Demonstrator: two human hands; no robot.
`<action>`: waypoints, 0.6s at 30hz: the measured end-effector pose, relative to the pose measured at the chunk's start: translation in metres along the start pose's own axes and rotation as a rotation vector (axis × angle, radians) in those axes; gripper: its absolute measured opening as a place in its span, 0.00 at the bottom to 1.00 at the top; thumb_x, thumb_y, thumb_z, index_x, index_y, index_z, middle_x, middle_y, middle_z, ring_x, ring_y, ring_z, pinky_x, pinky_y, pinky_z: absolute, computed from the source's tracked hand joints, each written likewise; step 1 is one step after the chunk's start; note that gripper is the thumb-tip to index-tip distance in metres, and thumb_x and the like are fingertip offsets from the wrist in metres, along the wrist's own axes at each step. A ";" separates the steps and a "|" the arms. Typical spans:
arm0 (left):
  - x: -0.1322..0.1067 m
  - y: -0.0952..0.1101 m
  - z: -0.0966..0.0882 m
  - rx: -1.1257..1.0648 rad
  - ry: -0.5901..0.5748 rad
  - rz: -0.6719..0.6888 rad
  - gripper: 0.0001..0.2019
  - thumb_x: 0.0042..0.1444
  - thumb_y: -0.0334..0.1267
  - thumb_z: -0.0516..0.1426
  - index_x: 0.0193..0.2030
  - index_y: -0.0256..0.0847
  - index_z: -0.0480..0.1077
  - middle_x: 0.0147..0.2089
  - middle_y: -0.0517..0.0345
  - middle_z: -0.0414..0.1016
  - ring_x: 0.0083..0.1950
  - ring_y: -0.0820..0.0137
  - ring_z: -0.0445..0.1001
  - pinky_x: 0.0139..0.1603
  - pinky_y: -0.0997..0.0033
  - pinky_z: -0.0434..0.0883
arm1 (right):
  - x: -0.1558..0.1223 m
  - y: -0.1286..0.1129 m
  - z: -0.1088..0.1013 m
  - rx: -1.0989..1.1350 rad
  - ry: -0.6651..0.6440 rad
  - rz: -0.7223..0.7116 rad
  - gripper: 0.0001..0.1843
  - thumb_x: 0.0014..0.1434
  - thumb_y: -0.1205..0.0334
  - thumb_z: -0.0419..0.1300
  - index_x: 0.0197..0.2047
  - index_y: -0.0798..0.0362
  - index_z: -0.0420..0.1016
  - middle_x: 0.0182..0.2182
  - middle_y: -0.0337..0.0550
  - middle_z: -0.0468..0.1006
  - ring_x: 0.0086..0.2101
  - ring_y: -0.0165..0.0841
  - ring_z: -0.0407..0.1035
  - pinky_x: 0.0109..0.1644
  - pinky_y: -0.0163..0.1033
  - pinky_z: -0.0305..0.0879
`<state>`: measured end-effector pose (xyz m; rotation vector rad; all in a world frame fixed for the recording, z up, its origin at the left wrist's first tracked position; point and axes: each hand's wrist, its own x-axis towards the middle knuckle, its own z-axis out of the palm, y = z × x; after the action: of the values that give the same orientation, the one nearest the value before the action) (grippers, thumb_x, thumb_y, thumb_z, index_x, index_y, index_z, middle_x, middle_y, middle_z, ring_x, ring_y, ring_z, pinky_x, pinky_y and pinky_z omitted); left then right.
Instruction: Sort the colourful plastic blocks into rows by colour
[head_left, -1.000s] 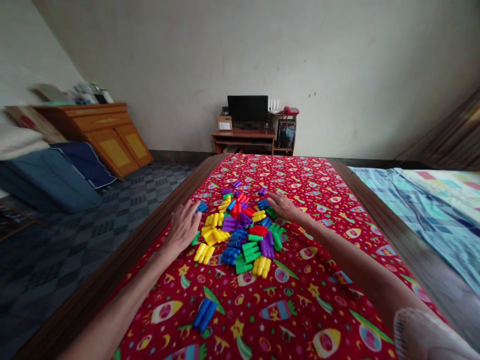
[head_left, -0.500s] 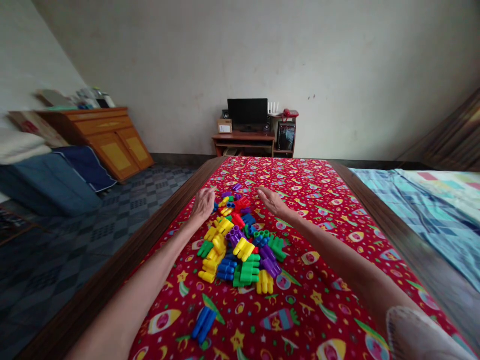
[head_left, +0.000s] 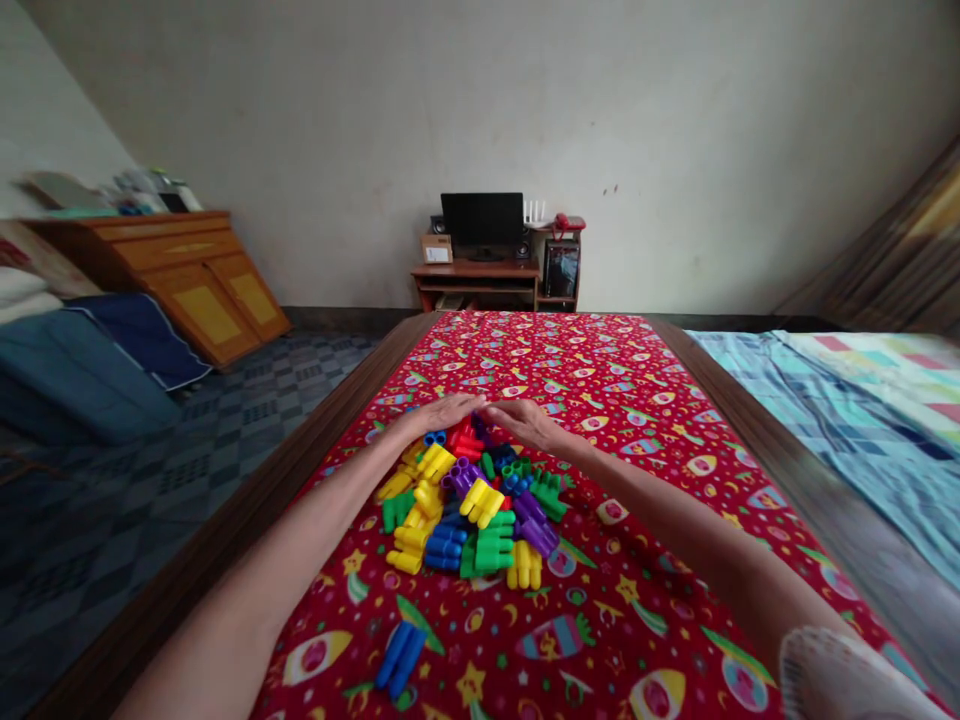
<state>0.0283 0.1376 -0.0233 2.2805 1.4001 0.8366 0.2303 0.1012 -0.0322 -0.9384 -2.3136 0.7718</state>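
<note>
A heap of plastic building blocks lies on the red patterned cloth [head_left: 600,600], with a yellow block [head_left: 482,502] on top and a green block [head_left: 493,547], a blue block [head_left: 445,548] and a purple block [head_left: 535,526] around it. My left hand [head_left: 447,410] curves round the far left side of the heap, fingers stretched out. From the right, my right hand [head_left: 523,422] reaches the same far edge, its fingers extended. The fingertips of both meet or nearly meet behind a red block [head_left: 466,440]. Neither hand grips a block.
Apart from the heap, a blue block [head_left: 401,660] lies on the near part of the cloth. Dark wooden edges [head_left: 315,425] border the table. Beyond stand a desk [head_left: 472,270] with a monitor [head_left: 482,220]; a wooden cabinet [head_left: 202,290] is at left, a bed [head_left: 847,420] at right.
Both hands have swung inward, closing the gap between them at the far side of the heap. The far blocks are drawn closer to the rest. The view has shifted slightly.
</note>
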 end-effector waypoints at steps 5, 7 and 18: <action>-0.084 0.025 -0.046 0.018 -0.221 0.200 0.30 0.67 0.53 0.36 0.60 0.40 0.68 0.63 0.52 0.69 0.67 0.63 0.63 0.69 0.57 0.58 | -0.089 -0.016 -0.024 -0.020 -0.064 -0.074 0.37 0.64 0.39 0.50 0.69 0.51 0.56 0.63 0.55 0.64 0.59 0.46 0.62 0.58 0.51 0.63; -0.130 0.036 -0.053 0.155 -0.125 0.237 0.29 0.67 0.53 0.38 0.66 0.42 0.61 0.70 0.51 0.59 0.72 0.59 0.53 0.71 0.50 0.52 | -0.123 -0.021 -0.018 -0.118 -0.149 -0.103 0.49 0.57 0.35 0.57 0.73 0.49 0.43 0.70 0.58 0.47 0.66 0.51 0.48 0.62 0.56 0.58; -0.202 0.054 -0.002 0.646 -0.025 0.334 0.25 0.63 0.41 0.53 0.67 0.57 0.58 0.73 0.58 0.51 0.73 0.50 0.46 0.70 0.36 0.40 | -0.088 -0.035 0.053 -0.343 -0.063 -0.327 0.48 0.61 0.41 0.56 0.73 0.54 0.40 0.71 0.63 0.27 0.68 0.56 0.28 0.67 0.62 0.44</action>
<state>-0.0048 -0.0665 -0.0536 3.0597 1.4496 0.4730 0.2359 -0.0011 -0.0680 -0.6489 -2.6156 0.2788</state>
